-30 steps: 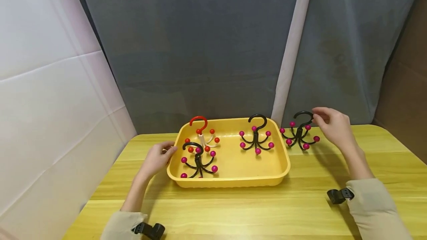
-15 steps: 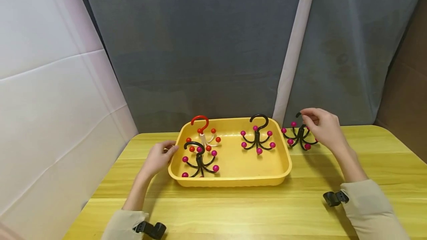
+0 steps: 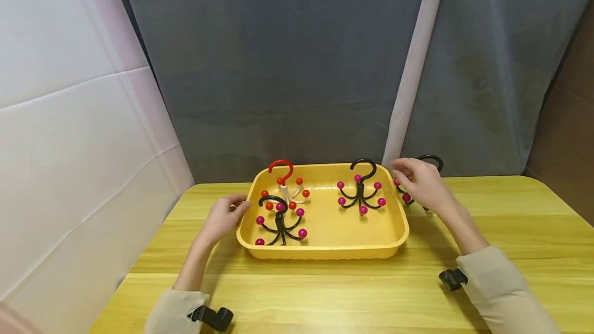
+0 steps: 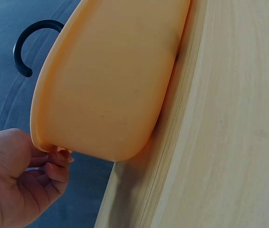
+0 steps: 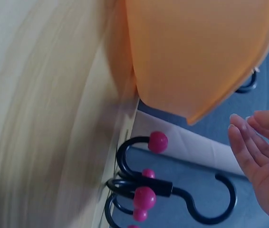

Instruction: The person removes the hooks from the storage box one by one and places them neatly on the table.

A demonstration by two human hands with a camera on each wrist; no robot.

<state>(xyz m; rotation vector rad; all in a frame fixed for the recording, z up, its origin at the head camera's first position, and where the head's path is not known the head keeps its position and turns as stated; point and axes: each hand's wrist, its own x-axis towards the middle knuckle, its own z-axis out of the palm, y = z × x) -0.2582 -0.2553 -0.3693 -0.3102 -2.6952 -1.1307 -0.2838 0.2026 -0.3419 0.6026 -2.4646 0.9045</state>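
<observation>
At the left end of the yellow plastic tray (image 3: 325, 252), my left hand (image 3: 224, 220) pinches the rim between thumb and curled fingers. The left wrist view shows those fingers tucked under the rim (image 4: 42, 142). My right hand (image 3: 424, 185) hovers by the tray's right end, holding nothing. In the right wrist view its fingers (image 5: 248, 145) are relaxed and apart from the rim. Behind that hand, a black multi-arm swivel hook (image 5: 160, 186) with pink ball tips stands upright on the table, partly hidden in the head view.
Inside the tray stand a black pink-tipped hook (image 3: 360, 192) at right, another black hook (image 3: 280, 223) front left, and a white hook with red top and balls (image 3: 284, 189) behind it. Grey curtain (image 3: 287, 66) hangs behind the wooden table (image 3: 315, 293); white fabric (image 3: 83, 117) is at left.
My right hand has let go of the black hook outside the tray and moved left to the tray's right rim. That hook stays standing. My left hand keeps its hold.
</observation>
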